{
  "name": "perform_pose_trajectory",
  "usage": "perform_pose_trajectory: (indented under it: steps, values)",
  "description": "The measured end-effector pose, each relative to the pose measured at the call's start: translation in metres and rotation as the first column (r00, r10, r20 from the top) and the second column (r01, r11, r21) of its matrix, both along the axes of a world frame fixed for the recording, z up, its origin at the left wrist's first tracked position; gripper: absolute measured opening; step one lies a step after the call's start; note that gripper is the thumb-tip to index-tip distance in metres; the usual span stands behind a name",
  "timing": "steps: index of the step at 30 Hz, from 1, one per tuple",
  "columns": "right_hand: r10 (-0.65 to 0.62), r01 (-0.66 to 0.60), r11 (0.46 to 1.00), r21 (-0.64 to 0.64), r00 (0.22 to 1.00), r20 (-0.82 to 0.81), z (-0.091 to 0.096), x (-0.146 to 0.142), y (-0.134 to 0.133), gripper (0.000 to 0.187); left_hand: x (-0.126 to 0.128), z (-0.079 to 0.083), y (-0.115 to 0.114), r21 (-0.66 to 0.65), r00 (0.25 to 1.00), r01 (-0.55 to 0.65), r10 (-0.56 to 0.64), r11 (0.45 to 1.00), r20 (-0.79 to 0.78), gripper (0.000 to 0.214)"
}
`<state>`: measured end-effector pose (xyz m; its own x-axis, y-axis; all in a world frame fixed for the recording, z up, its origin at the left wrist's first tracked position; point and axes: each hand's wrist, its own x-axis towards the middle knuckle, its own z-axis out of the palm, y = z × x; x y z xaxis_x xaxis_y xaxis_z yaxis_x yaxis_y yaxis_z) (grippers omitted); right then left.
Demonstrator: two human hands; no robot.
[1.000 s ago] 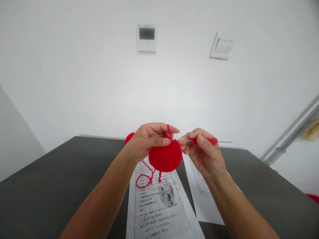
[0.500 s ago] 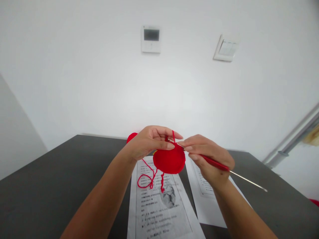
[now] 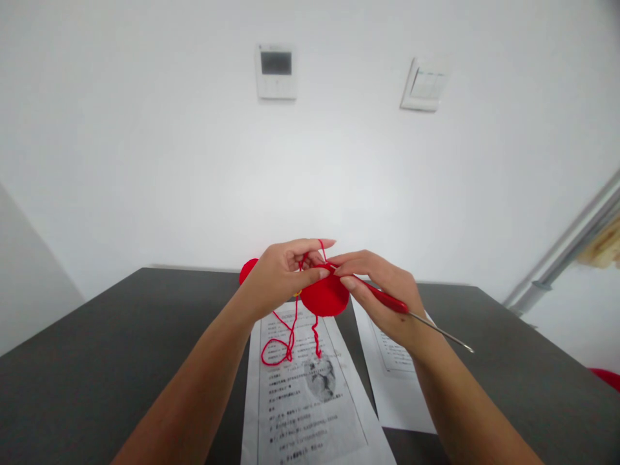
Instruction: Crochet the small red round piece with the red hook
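My left hand [image 3: 290, 268] pinches the upper edge of a round red crochet piece [image 3: 325, 297], thumb in front. Red yarn [image 3: 322, 247] passes over its raised index finger. My right hand [image 3: 380, 284] grips a crochet hook [image 3: 390, 302] by its red handle, with the bare metal end pointing down to the right. The hook's working tip meets the top edge of the piece and is partly hidden by fingers. A crinkled yarn tail [image 3: 316, 336] hangs below the piece. Behind my left hand sits a red ball, probably yarn [image 3: 248, 268], partly covered.
Two printed sheets lie on the dark table [image 3: 97, 342]: one sheet [image 3: 310, 426] with an oval picture, another sheet [image 3: 402, 400] under my right forearm. A loop of loose yarn [image 3: 276, 352] rests on the first. Behind the table stands a white wall [image 3: 203, 161].
The view has shifted slightly. My right hand has drawn closer to the left, and the hook's tip sits nearer the left thumb. The crochet piece has tilted and shows less of its face.
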<state>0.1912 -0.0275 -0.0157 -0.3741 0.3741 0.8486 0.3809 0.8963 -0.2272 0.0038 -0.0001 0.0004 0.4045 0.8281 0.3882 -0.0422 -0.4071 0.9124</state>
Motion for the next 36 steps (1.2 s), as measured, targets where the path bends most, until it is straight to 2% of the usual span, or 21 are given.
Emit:
perform_pose_trajectory:
  steps: [4, 6, 8, 11, 13, 17, 21, 29, 32, 36]
  values:
    - [-0.04, 0.039, 0.999, 0.026, 0.999, 0.009, -0.002, -0.001, 0.002, 0.016, 0.007, -0.004, -0.001, 0.159, 0.984, -0.17, 0.177, 0.972, -0.03, 0.039]
    - [-0.071, 0.068, 0.993, 0.101, 0.997, 0.025, -0.003, -0.003, 0.004, 0.017, 0.01, -0.006, -0.002, 0.184, 0.972, -0.228, 0.233, 0.956, -0.006, 0.033]
    - [-0.114, 0.107, 0.977, 0.187, 0.993, 0.031, -0.006, -0.006, 0.006, 0.019, 0.014, -0.007, -0.003, 0.162, 0.969, -0.248, 0.241, 0.955, 0.062, 0.032]
    - [-0.17, 0.162, 0.947, 0.278, 0.985, 0.004, -0.012, -0.011, 0.009, 0.024, 0.018, -0.007, -0.005, 0.014, 0.967, -0.192, 0.187, 0.981, 0.171, 0.043]
    - [-0.177, 0.174, 0.935, 0.309, 0.984, -0.019, -0.016, -0.014, 0.012, 0.026, 0.019, -0.005, -0.007, -0.101, 0.969, -0.105, 0.125, 0.989, 0.215, 0.049]
    - [-0.167, 0.175, 0.934, 0.31, 0.985, -0.053, -0.021, -0.017, 0.014, 0.024, 0.017, 0.0, -0.005, -0.2, 0.949, 0.037, 0.029, 0.979, 0.315, 0.036]
    - [-0.154, 0.162, 0.94, 0.3, 0.987, -0.048, -0.021, -0.018, 0.014, 0.02, 0.014, 0.001, 0.001, -0.272, 0.934, 0.103, 0.001, 0.957, 0.357, 0.032]
    - [-0.07, 0.059, 0.939, 0.338, 0.997, 0.022, -0.014, -0.019, 0.012, 0.018, 0.009, -0.001, 0.008, -0.346, 0.944, 0.181, -0.064, 0.921, 0.323, 0.05]
    - [-0.033, 0.018, 0.96, 0.28, 0.998, 0.05, -0.011, -0.016, 0.01, 0.017, 0.008, 0.0, 0.008, -0.348, 0.958, 0.175, -0.078, 0.921, 0.275, 0.055]
    - [-0.005, -0.013, 0.984, 0.18, 0.995, 0.101, -0.008, -0.012, 0.008, 0.016, 0.009, 0.001, 0.006, -0.307, 0.982, 0.1, -0.045, 0.946, 0.181, 0.057]
